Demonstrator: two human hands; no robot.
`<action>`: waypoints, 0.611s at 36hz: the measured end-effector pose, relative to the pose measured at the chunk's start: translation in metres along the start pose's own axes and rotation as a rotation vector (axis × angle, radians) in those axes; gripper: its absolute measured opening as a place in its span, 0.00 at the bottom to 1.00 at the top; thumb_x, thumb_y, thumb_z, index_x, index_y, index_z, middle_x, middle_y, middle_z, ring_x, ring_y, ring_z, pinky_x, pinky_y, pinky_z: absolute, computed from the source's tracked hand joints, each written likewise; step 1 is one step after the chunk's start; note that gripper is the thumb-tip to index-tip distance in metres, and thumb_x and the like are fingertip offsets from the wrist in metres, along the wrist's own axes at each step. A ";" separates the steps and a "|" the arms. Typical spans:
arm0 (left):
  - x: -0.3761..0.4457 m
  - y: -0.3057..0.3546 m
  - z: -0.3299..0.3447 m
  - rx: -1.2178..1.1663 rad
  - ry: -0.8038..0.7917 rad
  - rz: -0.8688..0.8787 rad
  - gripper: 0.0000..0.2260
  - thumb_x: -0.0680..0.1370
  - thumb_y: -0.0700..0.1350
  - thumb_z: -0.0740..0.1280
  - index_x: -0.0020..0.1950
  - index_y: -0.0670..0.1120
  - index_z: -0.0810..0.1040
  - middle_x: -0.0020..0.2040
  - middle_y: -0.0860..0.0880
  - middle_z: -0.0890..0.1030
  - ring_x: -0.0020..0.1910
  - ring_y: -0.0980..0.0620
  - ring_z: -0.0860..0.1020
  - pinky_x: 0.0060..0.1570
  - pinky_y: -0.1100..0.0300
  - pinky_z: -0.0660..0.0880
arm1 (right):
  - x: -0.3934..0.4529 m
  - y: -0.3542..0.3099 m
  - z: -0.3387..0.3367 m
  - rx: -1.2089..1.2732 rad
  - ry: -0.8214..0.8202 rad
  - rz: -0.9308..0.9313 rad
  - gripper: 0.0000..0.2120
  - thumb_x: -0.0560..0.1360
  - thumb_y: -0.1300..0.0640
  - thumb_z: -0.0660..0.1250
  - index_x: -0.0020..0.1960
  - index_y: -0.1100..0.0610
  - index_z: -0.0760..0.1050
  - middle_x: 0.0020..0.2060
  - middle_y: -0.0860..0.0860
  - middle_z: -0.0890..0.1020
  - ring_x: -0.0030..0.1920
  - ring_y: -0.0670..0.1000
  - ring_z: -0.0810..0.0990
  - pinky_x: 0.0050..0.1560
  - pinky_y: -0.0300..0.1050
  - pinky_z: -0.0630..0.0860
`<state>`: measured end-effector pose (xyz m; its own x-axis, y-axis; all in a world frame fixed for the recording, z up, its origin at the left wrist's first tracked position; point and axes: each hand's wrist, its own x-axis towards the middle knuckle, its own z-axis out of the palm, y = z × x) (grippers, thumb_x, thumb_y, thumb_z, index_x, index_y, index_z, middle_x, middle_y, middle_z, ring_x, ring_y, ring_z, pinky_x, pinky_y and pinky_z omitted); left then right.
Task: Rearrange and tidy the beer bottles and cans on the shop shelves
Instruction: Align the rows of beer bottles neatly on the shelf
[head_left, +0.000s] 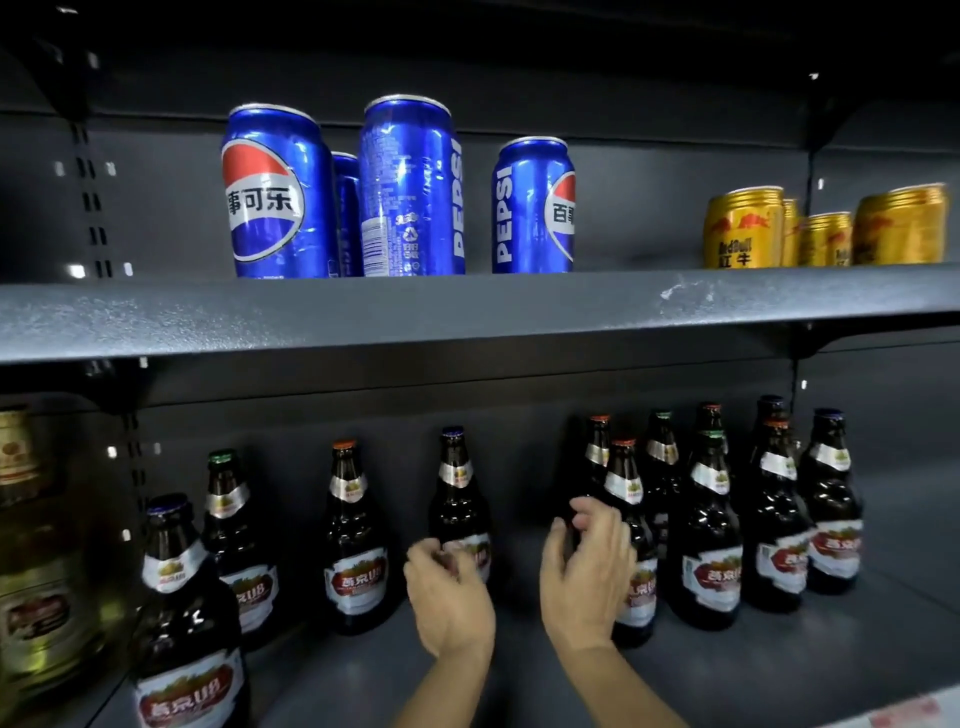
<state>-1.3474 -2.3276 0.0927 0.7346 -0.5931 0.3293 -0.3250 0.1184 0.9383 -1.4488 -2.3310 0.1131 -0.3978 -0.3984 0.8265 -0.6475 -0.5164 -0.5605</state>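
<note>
Nearest up front is a blue-capped beer bottle at the lower shelf's left edge. Further in, the left hand has its fingers curled round the body of another blue-capped bottle, gripping it. Right of that bottle, the right hand wraps an orange-capped bottle at the front of a bottle cluster. Above it, Pepsi cans and gold Red Bull cans stand on the upper shelf.

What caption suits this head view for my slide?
Both hands reach for beer bottles on the lower shelf.
</note>
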 end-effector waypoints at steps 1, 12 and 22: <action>-0.007 0.002 0.005 -0.019 -0.021 0.044 0.06 0.79 0.43 0.63 0.55 0.45 0.72 0.53 0.46 0.75 0.51 0.44 0.75 0.46 0.54 0.70 | 0.006 0.004 -0.007 -0.009 0.020 -0.014 0.12 0.73 0.52 0.59 0.53 0.55 0.71 0.43 0.48 0.75 0.45 0.50 0.71 0.46 0.44 0.62; -0.061 0.013 0.075 -0.034 -1.003 0.023 0.38 0.71 0.44 0.74 0.75 0.49 0.57 0.69 0.53 0.67 0.70 0.54 0.68 0.67 0.60 0.69 | 0.053 0.027 -0.031 -0.123 -0.392 0.380 0.29 0.78 0.52 0.65 0.75 0.58 0.59 0.68 0.55 0.71 0.68 0.57 0.68 0.64 0.50 0.67; -0.070 0.014 0.059 -0.079 -0.636 -0.061 0.21 0.73 0.43 0.69 0.63 0.59 0.71 0.51 0.57 0.82 0.51 0.59 0.80 0.54 0.60 0.77 | 0.055 0.015 -0.037 -0.239 -0.538 0.291 0.25 0.78 0.45 0.64 0.71 0.51 0.64 0.63 0.48 0.75 0.65 0.53 0.69 0.55 0.50 0.73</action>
<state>-1.4385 -2.3321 0.0762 0.2463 -0.9540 0.1707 -0.2313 0.1132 0.9663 -1.5045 -2.3325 0.1526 -0.2377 -0.8522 0.4661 -0.7136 -0.1724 -0.6790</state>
